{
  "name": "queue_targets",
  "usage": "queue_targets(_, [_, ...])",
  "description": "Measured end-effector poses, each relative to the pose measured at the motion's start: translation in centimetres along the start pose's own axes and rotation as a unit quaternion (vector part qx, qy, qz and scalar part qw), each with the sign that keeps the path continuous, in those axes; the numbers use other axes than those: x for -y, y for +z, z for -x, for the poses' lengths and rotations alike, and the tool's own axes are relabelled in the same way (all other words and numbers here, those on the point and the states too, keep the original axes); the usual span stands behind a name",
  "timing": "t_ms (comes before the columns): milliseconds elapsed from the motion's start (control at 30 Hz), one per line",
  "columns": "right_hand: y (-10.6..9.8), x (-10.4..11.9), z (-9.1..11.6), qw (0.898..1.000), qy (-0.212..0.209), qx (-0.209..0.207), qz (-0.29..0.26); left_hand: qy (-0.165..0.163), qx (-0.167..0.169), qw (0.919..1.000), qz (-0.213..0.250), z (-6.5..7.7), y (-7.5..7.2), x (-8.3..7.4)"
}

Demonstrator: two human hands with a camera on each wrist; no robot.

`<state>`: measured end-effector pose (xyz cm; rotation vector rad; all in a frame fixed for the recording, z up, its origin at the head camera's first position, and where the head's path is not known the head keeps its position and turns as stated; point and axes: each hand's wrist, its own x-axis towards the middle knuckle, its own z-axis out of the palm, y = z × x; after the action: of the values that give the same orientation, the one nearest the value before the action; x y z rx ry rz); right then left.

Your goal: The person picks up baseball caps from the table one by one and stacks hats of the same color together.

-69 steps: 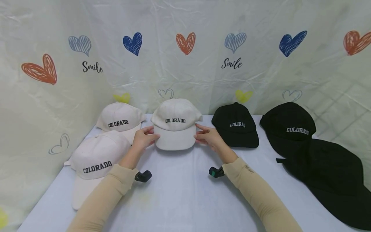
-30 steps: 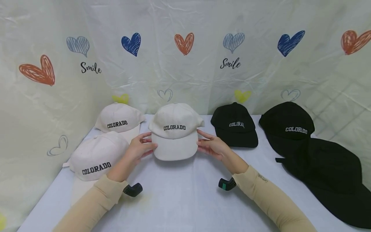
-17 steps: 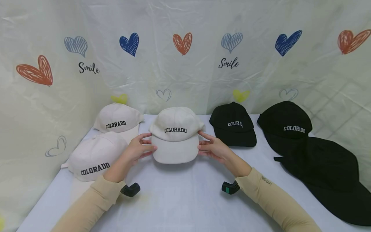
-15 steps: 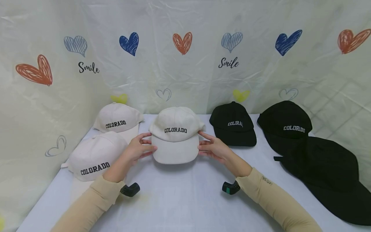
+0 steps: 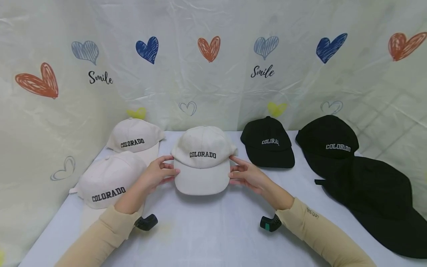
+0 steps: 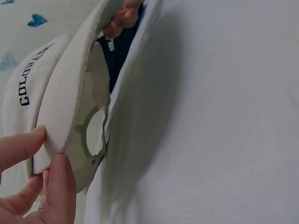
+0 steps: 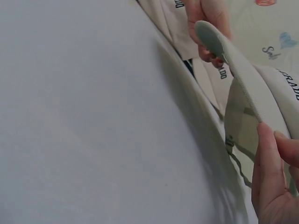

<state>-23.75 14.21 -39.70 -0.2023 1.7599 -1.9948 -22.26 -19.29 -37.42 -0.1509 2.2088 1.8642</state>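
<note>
A white baseball cap (image 5: 201, 180) lettered COLORADO faces me in the middle of the head view, its brim toward me. My left hand (image 5: 155, 176) pinches the brim's left edge between thumb and fingers. On the opposite edge, my right hand (image 5: 250, 176) pinches the brim in the same way. The left wrist view shows the brim (image 6: 65, 93) raised over the cloth, with a shadow below it and the cap's hollow underside and back opening visible. In the right wrist view, thumb and fingers (image 7: 268, 144) close on the brim's edge.
Two white caps (image 5: 133, 133) overlap on the left, the nearer one partly behind my left forearm. A black cap (image 5: 268, 142) stands right of the held one. Two more black caps (image 5: 380, 196) overlap at the far right. White cloth covers the table (image 5: 207, 237); a heart-printed curtain (image 5: 213, 81) hangs behind.
Both hands have brought the white cap toward me, so it sits lower and looks larger in the head view. The forearms have spread outward; the other caps keep their places.
</note>
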Motion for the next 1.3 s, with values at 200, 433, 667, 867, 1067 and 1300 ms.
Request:
queue_targets(200, [0.1, -0.3, 0.5, 1.0, -0.002, 0.004, 0.002, 0.003, 0.002, 1.0, -0.008, 0.2, -0.1, 0.2])
queue_targets(433, [0.4, -0.4, 1.2, 1.0, 0.012, 0.0, 0.011, 0.002, 0.01, 0.9998, -0.019, 0.9, -0.1, 0.6])
queue_targets(667, [0.7, -0.7, 1.8, 1.0, 0.029, 0.002, 0.009, 0.009, 0.017, 0.9993, -0.032, 1.2, -0.4, 0.6])
queue_targets(867, [1.0, -1.1, 2.2, 0.999, 0.032, 0.008, -0.005, 0.004, 0.028, 0.9989, -0.037, 1.4, -0.6, 0.7])
queue_targets(1067, [1.2, -1.4, 2.7, 0.999, 0.042, 0.015, -0.012, -0.008, 0.037, 0.9978, -0.055, 1.5, -0.6, 0.7])
queue_targets(1300, [1.2, -1.6, 3.1, 0.998, 0.055, 0.007, -0.014, -0.028, 0.034, 0.9974, -0.057, 1.3, -0.4, 1.2])
